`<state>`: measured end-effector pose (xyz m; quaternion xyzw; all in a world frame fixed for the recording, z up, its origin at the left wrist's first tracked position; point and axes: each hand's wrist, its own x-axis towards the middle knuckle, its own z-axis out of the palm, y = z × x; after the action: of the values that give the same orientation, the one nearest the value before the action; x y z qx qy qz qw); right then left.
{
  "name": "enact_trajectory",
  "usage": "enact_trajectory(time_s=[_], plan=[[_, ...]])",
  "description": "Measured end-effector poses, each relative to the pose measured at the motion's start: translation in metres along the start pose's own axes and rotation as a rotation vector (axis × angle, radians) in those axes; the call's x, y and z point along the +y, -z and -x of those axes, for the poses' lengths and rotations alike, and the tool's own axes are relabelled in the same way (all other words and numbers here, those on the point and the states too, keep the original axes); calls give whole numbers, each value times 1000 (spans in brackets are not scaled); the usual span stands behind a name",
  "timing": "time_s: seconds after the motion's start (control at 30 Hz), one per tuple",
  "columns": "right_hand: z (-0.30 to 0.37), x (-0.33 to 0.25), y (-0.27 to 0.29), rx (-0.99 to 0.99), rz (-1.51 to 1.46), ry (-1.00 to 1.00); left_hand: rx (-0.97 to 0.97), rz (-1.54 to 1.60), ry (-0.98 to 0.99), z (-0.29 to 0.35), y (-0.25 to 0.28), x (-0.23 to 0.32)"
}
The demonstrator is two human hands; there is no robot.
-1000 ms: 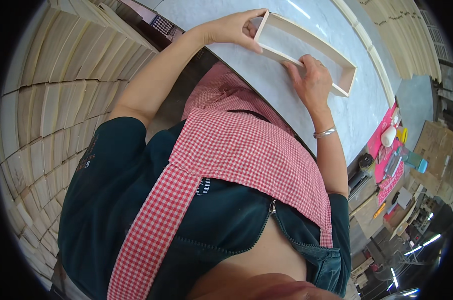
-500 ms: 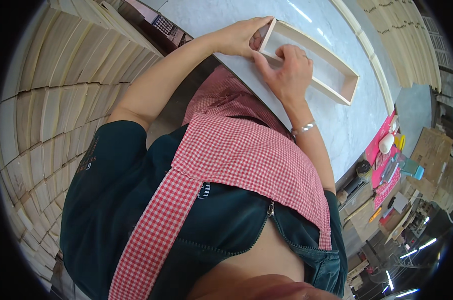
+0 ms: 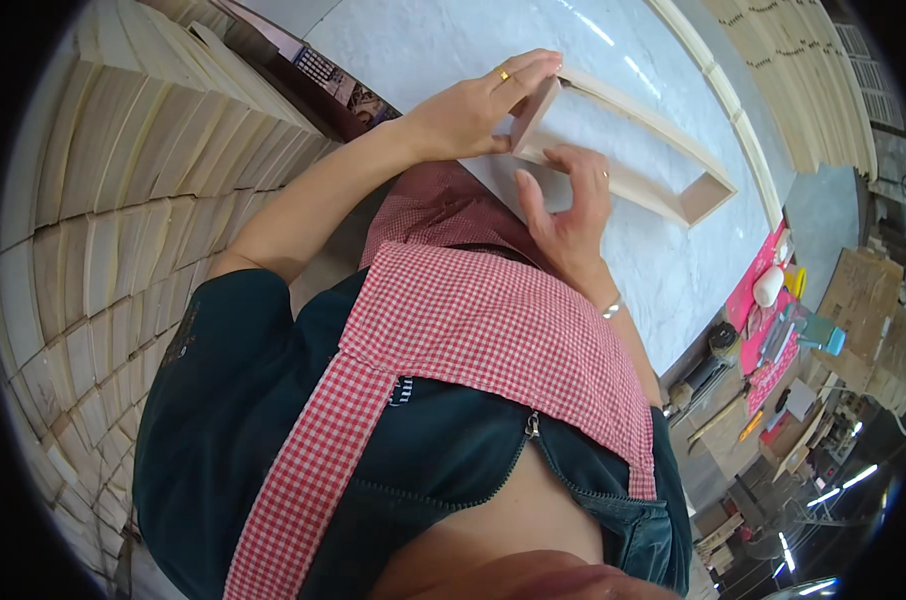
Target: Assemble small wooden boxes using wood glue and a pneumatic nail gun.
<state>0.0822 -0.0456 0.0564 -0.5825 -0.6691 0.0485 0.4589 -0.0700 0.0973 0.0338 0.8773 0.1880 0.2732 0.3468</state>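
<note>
A long rectangular frame of pale wood (image 3: 653,195) stands on the grey-white tabletop, which shows through its middle. My left hand (image 3: 473,110), wearing a gold ring, grips the frame's left short end, fingers at the far corner and thumb at the near corner. Beside the near long wall is my right hand (image 3: 576,212). Its thumb is spread from its curled fingers, whose tips are at the wall's upper edge; whether they press on it I cannot tell. The right short end and the far wall are free of my hands.
Stacked pale wooden boards (image 3: 123,130) rise close on my left. Beyond the table strip (image 3: 738,125) lie more wooden pieces (image 3: 793,80). At the right are a pink cloth (image 3: 748,285), a white roll (image 3: 769,287), a turquoise-lidded container (image 3: 823,335) and cardboard (image 3: 853,300).
The frame has shifted slightly right and toward me, and its left end has tilted. My right hand has drawn back toward me, its thumb leaving the near wall. My left hand still grips the end.
</note>
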Motion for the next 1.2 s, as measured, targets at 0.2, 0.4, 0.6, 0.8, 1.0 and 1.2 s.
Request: enact_trajectory(time_s=[0.2, 0.4, 0.6, 0.8, 1.0, 1.2], plan=[[26, -3, 30, 74, 84, -94, 130, -206, -250, -3, -10, -1], [43, 0, 43, 159, 145, -209, 150, -343, -301, -7, -8, -5], [58, 8, 48, 181, 155, -245, 192, -208, -203, -8, -9, 3], [62, 6, 57, 147, 131, -304, 173, -42, -11, -8, -4, 16], [124, 62, 160, 354, 591, -581, 162, 6, 80, -2, -6, 10], [242, 99, 305, 251, 1463, -704, 137, 128, 245, -4, -11, 16]])
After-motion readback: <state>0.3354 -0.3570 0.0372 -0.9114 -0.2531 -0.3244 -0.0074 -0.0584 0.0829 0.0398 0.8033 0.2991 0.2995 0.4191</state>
